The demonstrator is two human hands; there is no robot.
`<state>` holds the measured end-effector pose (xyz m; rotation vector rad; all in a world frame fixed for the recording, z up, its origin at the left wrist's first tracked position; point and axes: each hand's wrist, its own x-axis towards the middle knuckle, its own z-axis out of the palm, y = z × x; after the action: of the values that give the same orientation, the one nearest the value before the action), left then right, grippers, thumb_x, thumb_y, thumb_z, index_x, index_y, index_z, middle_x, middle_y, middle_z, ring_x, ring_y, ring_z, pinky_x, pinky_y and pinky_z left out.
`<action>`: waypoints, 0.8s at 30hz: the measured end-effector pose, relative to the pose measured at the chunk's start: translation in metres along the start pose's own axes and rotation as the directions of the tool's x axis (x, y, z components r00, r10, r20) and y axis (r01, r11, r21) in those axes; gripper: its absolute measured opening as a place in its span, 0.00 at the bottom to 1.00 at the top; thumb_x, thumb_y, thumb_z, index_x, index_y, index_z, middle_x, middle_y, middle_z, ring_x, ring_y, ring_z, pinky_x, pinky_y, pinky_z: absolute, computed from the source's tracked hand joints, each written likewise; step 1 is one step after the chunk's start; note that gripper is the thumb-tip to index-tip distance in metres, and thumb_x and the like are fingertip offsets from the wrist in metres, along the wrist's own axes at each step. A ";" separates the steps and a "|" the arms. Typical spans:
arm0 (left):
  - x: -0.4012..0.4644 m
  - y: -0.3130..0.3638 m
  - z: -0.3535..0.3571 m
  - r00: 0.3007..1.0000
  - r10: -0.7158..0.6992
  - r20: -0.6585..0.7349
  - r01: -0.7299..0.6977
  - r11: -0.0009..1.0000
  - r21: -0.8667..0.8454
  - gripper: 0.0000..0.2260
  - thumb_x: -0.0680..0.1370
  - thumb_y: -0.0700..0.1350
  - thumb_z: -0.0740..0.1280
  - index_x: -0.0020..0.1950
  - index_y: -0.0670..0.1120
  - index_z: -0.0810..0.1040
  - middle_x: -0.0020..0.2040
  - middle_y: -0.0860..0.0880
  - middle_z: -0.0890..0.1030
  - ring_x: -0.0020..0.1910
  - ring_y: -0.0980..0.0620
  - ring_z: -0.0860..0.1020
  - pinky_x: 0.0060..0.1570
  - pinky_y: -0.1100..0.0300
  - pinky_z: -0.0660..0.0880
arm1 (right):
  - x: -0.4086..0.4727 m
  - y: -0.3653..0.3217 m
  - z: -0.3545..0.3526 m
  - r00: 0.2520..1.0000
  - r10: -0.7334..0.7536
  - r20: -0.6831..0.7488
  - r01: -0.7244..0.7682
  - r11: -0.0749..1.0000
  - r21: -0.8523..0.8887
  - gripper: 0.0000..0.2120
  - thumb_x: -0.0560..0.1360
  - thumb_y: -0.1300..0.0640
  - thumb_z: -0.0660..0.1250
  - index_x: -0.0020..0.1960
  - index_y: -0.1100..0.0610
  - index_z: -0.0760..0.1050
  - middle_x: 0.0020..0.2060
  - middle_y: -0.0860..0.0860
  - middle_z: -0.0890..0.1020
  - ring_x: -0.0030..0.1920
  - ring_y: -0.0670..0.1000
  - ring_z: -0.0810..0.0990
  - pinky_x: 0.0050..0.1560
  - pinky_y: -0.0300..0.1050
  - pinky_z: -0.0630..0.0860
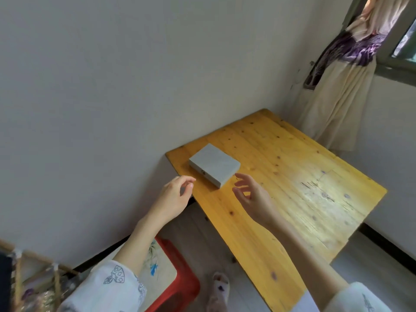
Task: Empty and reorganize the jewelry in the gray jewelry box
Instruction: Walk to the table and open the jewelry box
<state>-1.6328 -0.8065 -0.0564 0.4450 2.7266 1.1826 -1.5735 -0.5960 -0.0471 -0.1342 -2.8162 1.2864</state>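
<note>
A: Where's the gray jewelry box?

B: Closed, near the table's far-left corner. My left hand and right hand hover empty, fingers loosely spread. No readable writing, I think.

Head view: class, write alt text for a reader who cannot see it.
A closed gray jewelry box sits near the wall end of a wooden table, while a person's left hand and right hand reach toward it, both empty and not touching it. A red stool stands below.
</note>
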 end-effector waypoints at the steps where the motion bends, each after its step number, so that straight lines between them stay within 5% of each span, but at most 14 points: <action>1: 0.014 -0.004 0.004 1.000 -0.004 0.019 0.003 1.000 0.006 0.11 0.80 0.47 0.56 0.60 0.51 0.73 0.60 0.53 0.75 0.58 0.57 0.73 0.58 0.61 0.71 | 0.013 0.005 0.002 1.000 0.011 -0.002 -0.011 1.000 -0.002 0.19 0.79 0.53 0.58 0.69 0.53 0.63 0.59 0.50 0.76 0.58 0.47 0.75 0.58 0.41 0.72; 6: 0.080 -0.018 0.017 0.997 -0.044 0.057 0.042 0.998 0.040 0.12 0.80 0.48 0.56 0.62 0.51 0.72 0.61 0.53 0.74 0.52 0.59 0.73 0.52 0.65 0.68 | 0.083 0.030 0.010 0.997 0.066 0.026 -0.066 0.998 -0.002 0.20 0.79 0.52 0.58 0.70 0.54 0.63 0.60 0.51 0.76 0.60 0.48 0.74 0.61 0.45 0.72; 24: 0.232 -0.041 0.074 0.917 -0.147 0.370 0.112 0.987 0.115 0.20 0.81 0.47 0.56 0.73 0.47 0.61 0.73 0.50 0.63 0.73 0.53 0.58 0.69 0.58 0.57 | 0.206 0.100 0.037 0.941 0.314 0.123 -0.321 0.946 0.040 0.22 0.80 0.52 0.57 0.71 0.57 0.62 0.68 0.53 0.70 0.66 0.52 0.70 0.65 0.46 0.69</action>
<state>-1.8436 -0.7068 -0.1387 0.4423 2.4377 0.8388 -1.7754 -0.5384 -0.1467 -0.5515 -2.9384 1.4798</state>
